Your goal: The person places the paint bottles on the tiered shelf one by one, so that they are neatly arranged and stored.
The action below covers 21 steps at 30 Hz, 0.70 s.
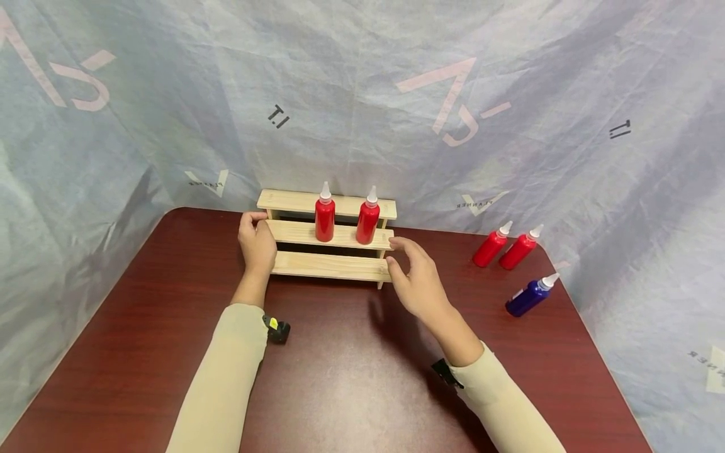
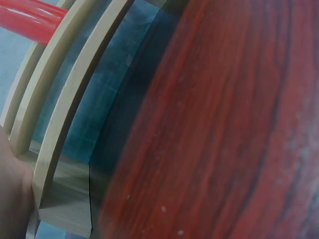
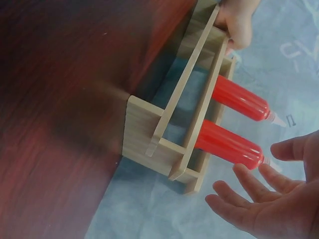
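A three-step wooden rack (image 1: 331, 265) stands near the back of the table. Its left end is gripped by my left hand (image 1: 258, 245), whose curled fingers also show at the far end in the right wrist view. Two red squeeze bottles with white pointed caps stand upright on the middle step: a left bottle (image 1: 325, 221) and a right bottle (image 1: 367, 224). By the rack's right end is my right hand (image 1: 419, 280), fingers spread and loosely bent, holding nothing. In the right wrist view, its fingertips (image 3: 241, 170) overlap the nearer bottle (image 3: 227, 143).
On the table's right lie two more red bottles, one (image 1: 489, 248) beside the other (image 1: 518, 251). A blue bottle (image 1: 527, 298) lies in front of them. A printed grey cloth (image 1: 351, 94) hangs behind the dark red wooden table (image 1: 328, 377).
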Available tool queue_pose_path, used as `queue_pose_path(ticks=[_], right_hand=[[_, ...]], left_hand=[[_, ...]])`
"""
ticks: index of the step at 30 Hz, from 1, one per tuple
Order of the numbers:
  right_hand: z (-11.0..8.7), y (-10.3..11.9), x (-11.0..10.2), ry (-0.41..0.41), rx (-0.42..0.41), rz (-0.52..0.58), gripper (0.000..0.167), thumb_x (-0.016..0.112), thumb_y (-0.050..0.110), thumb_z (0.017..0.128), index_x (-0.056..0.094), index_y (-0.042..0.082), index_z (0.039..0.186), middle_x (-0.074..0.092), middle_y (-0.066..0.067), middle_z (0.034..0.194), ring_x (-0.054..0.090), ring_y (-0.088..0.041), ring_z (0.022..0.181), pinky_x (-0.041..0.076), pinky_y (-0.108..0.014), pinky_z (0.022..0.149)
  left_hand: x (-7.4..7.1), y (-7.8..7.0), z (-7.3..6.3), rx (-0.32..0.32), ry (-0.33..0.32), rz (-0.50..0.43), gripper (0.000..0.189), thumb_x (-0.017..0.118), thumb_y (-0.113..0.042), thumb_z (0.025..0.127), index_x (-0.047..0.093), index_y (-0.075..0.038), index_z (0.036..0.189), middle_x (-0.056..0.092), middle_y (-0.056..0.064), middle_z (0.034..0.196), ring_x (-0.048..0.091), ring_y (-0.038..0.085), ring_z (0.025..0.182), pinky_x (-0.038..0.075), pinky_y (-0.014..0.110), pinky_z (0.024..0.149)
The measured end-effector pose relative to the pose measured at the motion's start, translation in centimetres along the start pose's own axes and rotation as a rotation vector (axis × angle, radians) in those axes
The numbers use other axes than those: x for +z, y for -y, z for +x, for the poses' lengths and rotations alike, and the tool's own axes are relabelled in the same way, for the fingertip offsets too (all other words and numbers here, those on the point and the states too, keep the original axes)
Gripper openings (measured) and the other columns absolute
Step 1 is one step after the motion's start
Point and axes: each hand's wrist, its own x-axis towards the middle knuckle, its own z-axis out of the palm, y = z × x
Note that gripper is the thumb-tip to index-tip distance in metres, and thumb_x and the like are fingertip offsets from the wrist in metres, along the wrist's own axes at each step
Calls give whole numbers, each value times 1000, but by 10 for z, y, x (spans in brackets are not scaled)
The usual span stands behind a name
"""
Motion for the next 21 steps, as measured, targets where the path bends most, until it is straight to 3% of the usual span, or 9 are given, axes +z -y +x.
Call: queue_pose_path(ticks=[10, 21], right_hand=[[-4, -11, -6, -13, -14, -30, 39, 61, 15, 103, 61, 4, 141, 66, -13, 138, 60, -30, 136, 45, -51, 117], [-8, -20, -15, -23, -29, -86, 40, 63, 16, 102, 61, 7, 141, 65, -12, 140, 56, -33, 139, 43, -54, 118]], left_hand=[[0, 1, 0, -8, -7, -8, 25, 44, -6, 104, 65, 2, 115, 64, 21, 118, 53, 24, 100, 39, 25, 85], [0, 0, 0, -1, -12, -9, 25, 44, -5, 103, 65, 4, 114, 65, 22, 120, 57, 28, 109, 41, 26, 92]])
